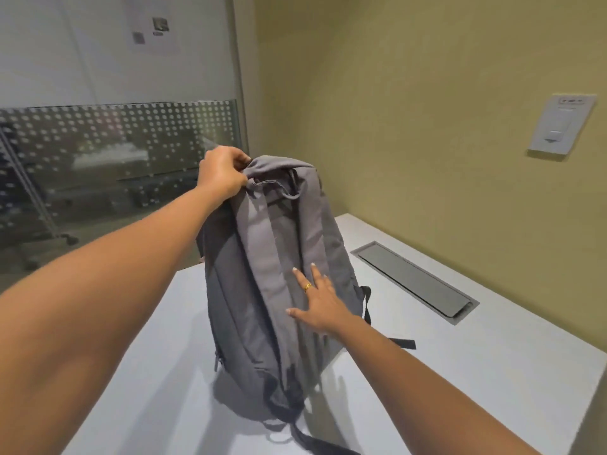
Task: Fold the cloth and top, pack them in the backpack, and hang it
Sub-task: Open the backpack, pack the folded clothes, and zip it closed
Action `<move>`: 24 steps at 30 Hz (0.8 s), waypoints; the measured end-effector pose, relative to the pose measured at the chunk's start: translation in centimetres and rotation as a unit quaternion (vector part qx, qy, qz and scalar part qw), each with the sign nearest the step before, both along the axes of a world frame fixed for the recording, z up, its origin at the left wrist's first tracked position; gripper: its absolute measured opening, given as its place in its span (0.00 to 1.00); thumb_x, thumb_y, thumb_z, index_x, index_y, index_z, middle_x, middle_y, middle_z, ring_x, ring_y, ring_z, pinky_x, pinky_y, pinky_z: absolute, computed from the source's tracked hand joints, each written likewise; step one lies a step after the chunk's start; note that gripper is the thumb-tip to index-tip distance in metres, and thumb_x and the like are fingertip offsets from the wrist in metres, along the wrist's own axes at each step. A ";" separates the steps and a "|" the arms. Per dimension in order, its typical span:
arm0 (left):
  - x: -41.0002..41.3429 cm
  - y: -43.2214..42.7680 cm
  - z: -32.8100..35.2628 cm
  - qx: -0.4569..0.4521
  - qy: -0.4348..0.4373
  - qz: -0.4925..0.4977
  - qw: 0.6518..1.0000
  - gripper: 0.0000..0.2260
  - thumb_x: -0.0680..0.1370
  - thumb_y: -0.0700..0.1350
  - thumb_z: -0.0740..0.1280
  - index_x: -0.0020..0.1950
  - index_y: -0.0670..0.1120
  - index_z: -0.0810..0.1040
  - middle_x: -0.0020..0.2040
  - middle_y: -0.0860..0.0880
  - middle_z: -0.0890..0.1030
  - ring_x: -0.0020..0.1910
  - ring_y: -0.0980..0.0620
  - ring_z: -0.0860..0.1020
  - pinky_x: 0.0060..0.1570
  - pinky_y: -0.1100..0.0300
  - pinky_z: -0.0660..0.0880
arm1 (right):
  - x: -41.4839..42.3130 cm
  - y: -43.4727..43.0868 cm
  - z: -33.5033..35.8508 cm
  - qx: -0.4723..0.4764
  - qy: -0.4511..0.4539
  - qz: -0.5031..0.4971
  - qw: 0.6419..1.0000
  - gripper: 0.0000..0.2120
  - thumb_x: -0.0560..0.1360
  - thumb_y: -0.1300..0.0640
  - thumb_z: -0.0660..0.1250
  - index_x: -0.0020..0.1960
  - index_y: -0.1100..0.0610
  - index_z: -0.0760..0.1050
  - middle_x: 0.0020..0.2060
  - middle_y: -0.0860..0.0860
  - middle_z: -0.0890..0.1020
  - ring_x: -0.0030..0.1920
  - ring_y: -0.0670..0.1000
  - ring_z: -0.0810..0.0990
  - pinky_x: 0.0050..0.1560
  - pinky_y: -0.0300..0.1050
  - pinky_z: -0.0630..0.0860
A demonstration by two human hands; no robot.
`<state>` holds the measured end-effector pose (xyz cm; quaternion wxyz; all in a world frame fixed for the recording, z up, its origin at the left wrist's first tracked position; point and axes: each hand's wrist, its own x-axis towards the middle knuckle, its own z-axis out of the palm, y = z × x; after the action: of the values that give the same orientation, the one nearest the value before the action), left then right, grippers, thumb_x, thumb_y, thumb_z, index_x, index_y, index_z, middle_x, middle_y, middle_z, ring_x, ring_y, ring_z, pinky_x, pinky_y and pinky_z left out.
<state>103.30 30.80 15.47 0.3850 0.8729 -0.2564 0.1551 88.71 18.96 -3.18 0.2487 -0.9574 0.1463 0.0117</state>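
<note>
A person's left hand (pixel 223 174) is gripping the top edge of a grey backpack (pixel 279 277), the fingers clenched around the bunched fabric just beside the carry loop (pixel 276 188). The right hand (pixel 317 305) is lying flat and spread against the bag's back panel, fingers released, grasping nothing, a gold ring (pixel 307 287) showing on one finger. The backpack is standing upright on a white table (pixel 476 372), leaning slightly away from the camera, its shoulder straps (pixel 262 257) facing the wearer and running down its length. Black webbing ends (pixel 367 303) are trailing onto the tabletop on the right. A grey cable hatch (pixel 414 282) is sitting in the table near the bag.
</note>
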 end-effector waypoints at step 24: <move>-17.5 13.4 -5.5 0.231 0.346 -0.242 0.876 0.09 0.73 0.45 0.69 0.50 0.41 0.76 0.43 0.50 0.78 0.42 0.54 0.75 0.41 0.61 0.75 | -7.1 3.9 6.8 0.194 -0.341 -0.004 0.920 0.16 0.77 0.47 0.61 0.36 0.55 0.77 0.34 0.50 0.80 0.38 0.49 0.77 0.41 0.40 0.71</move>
<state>85.84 44.15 9.94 0.2622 0.8458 -0.3381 -0.3188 81.62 22.86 3.62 0.4645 -0.8357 0.0511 -0.2886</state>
